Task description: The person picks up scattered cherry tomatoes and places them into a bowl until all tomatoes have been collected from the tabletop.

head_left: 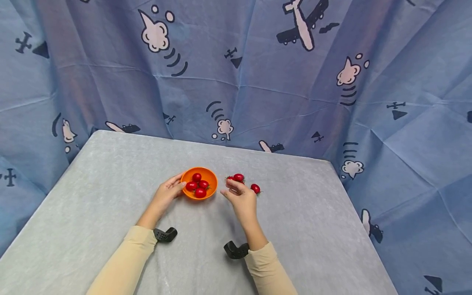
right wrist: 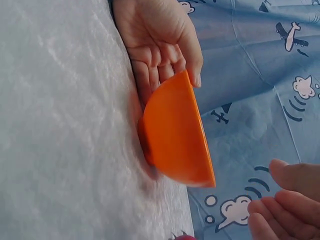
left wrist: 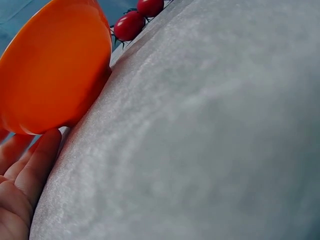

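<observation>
Glossy plastic bowl (head_left: 199,182), shiny smooth tomatoes (head_left: 197,186), matt fuzzy tablecloth (head_left: 110,184).

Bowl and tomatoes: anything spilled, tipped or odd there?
Nothing stands out. The bowl sits upright with four tomatoes inside, the left hand steadying its side. Loose tomatoes lie on the table beside the right hand.
</observation>
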Tool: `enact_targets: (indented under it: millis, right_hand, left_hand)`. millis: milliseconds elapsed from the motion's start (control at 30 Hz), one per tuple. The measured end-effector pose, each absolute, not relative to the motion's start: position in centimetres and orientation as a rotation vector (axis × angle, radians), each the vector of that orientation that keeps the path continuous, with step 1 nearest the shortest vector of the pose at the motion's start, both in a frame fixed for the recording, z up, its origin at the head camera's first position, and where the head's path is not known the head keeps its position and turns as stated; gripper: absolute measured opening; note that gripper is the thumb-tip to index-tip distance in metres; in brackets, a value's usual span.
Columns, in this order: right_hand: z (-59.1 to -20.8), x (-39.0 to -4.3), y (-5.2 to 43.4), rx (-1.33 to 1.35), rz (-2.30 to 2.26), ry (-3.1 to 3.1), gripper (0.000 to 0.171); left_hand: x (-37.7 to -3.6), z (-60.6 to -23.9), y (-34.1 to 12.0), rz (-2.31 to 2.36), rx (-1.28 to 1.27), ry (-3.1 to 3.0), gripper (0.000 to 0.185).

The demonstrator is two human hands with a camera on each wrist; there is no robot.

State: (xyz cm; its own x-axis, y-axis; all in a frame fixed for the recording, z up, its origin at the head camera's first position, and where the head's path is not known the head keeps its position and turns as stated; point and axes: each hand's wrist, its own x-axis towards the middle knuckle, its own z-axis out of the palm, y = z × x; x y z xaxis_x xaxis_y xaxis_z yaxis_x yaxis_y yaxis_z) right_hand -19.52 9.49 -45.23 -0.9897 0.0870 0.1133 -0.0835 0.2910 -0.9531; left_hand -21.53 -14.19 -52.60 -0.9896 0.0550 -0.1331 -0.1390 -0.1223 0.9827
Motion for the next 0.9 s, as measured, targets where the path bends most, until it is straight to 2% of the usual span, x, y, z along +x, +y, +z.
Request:
enact_targets:
  millis: [567, 900]
  right_hand:
    - [-46.3, -20.1, 12.1, -0.22, 1.698, -2.463, 0.042]
    - [-46.9, -20.2, 13.0, -0.233, 1.679, -2.443, 0.042]
  left_hand:
    - [-21.7, -52.8, -14.2, 2.238, -0.1, 2.011, 0.055]
    - [-21.6, -52.7, -14.2, 2.271, -0.049, 1.997, 0.054]
